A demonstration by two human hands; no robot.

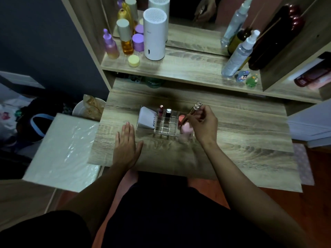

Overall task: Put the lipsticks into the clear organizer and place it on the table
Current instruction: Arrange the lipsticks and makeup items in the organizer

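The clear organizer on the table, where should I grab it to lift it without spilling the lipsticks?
Grip the clear organizer by its two short outer walls, one hand from each side, low and level. It sits flat with open-topped cells holding upright lipsticks, so tilting would likely tip them.

Table (241, 140) matt wood grain; organizer (165, 128) clear glossy plastic; held lipstick (194, 109) shiny metallic, faceted cap.

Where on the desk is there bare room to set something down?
Bare wood lies right of the right hand to the table edge, and along the near edge below the left hand. Crowded: the clear organizer between the hands, and both ends of the upper shelf.
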